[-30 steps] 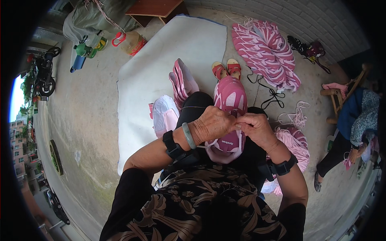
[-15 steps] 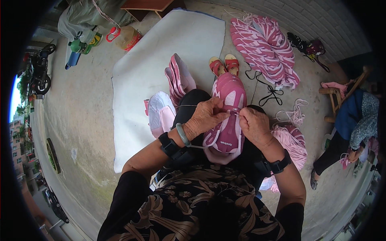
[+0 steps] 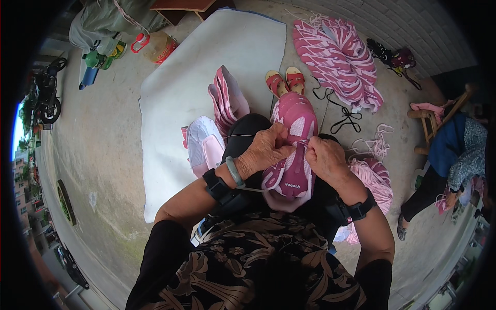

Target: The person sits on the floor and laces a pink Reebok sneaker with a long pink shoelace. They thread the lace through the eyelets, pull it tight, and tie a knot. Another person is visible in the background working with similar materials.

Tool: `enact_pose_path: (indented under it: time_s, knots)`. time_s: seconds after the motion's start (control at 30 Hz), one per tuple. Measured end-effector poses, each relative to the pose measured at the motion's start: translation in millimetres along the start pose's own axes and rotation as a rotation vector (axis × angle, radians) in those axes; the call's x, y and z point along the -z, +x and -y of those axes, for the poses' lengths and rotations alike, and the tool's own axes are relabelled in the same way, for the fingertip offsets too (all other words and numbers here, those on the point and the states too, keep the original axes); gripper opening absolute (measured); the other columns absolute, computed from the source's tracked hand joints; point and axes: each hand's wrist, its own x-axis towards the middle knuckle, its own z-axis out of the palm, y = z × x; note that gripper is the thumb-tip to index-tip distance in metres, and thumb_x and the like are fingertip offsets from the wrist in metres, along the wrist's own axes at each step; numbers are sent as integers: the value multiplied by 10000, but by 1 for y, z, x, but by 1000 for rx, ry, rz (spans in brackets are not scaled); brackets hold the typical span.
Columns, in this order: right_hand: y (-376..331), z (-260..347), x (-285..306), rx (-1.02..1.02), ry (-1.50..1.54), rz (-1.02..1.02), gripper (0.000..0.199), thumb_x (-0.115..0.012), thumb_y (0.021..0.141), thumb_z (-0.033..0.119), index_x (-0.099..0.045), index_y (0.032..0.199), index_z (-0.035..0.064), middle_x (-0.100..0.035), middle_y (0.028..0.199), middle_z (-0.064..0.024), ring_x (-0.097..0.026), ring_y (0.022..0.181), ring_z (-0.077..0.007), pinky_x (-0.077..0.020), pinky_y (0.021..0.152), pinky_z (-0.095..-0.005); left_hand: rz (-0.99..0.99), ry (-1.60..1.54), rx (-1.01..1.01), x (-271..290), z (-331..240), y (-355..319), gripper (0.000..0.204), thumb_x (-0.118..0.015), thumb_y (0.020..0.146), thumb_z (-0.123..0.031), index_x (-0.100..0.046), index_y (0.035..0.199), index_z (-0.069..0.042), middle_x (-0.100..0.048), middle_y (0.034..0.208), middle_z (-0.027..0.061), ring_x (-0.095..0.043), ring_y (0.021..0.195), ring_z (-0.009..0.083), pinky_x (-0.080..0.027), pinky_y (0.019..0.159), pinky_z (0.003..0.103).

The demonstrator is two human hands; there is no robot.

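Note:
Across my lap lies a pink and dark-rose shoe upper [image 3: 292,173], with white trim and pale mesh, its toe pointing away from me. My left hand [image 3: 263,147], closed in a pinch, grips a thin shoelace [image 3: 240,135] at the upper's lacing strip; one length trails left over my knee. On the opposite edge of the strip my right hand [image 3: 326,157] is closed with its fingertips on the lace. The exact grip is partly hidden by the fingers. Left of my knee stand more uppers, one with a pale lining [image 3: 204,142] and a nested stack [image 3: 227,95].
A white sheet [image 3: 175,113] covers the floor ahead-left. Beyond are red sandals [image 3: 285,81], a large pile of pink uppers [image 3: 338,62] and a black cord [image 3: 346,119]. Pink laces [image 3: 369,181] lie at my right. Farther right, a person [image 3: 454,155] sits near a wooden chair [image 3: 429,124].
Both hands stay at the lacing with almost the same grip. The surroundings shift slightly left and up in the picture.

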Motion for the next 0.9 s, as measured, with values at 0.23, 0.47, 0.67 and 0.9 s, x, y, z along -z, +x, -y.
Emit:
enact_pose_path:
  time_s: [0.23, 0.47, 0.67, 0.9]
  knots:
    - [4, -11, -3, -42, 251, 82, 86, -515, 710, 117, -531, 690, 35, -581, 641, -166, -581, 641, -355, -451, 574, -447, -15, 69, -57, 0, -2, 0, 257, -665, 747, -102, -447, 871, -45, -494, 682, 15, -447, 617, 73, -426, 569, 232]
    - [0, -3, -8, -91, 75, 39, 112, -517, 701, 137, -550, 665, 36, -589, 647, -170, -582, 637, -357, -456, 583, -449, -18, 99, -136, -1, -4, 0, 235, -641, 744, -85, -448, 869, -35, -467, 637, 29, -435, 581, 77, -409, 529, 240]
    - [-6, -9, -12, 1, 340, 12, 40, -496, 716, 55, -514, 744, 33, -558, 639, -151, -572, 631, -351, -447, 565, -413, 21, 71, -134, 2, 1, 1, 220, -627, 754, -76, -452, 879, -31, -454, 644, 16, -433, 588, 71, -402, 526, 236]
    - [-2, -9, -20, 107, 486, -102, 67, -535, 783, 46, -470, 778, 34, -531, 727, -132, -551, 661, -328, -443, 577, -363, 47, 94, -146, 7, 2, 1, 228, -637, 759, -80, -449, 879, -34, -449, 653, 7, -429, 592, 65, -396, 527, 222]
